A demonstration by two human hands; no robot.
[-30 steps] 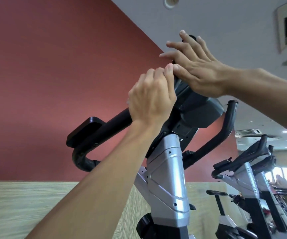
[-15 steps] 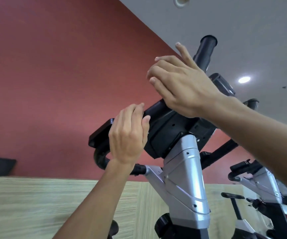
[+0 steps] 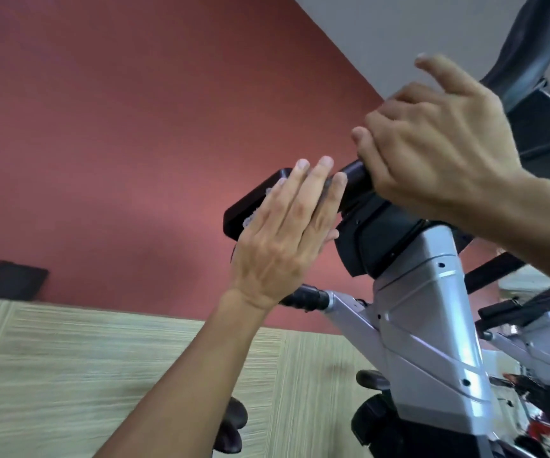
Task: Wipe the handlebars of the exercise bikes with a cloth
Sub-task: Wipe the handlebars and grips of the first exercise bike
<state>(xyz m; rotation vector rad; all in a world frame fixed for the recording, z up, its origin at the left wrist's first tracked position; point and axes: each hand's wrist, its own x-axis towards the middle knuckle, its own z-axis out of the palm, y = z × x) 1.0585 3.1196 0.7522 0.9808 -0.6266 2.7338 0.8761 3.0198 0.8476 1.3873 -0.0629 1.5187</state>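
Left hand [image 3: 283, 239] flat, fingers straight, pressing a cloth [image 3: 255, 214] on the pad [image 3: 250, 200] — right hand [image 3: 432, 150] curled round the handlebar [image 3: 354, 175], index finger raised.

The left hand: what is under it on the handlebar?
Under the left hand a bit of pale cloth peeks out at its edge, against the black handlebar. The rest of the cloth is covered by the palm and straight fingers.

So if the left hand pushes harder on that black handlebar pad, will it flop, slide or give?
Probably stiff: the pad looks like a solid block fixed to the bar. The cloth under the left hand seems limp, so it may bunch or slide instead. The silver bike frame looks heavy, so tipping seems unlikely.
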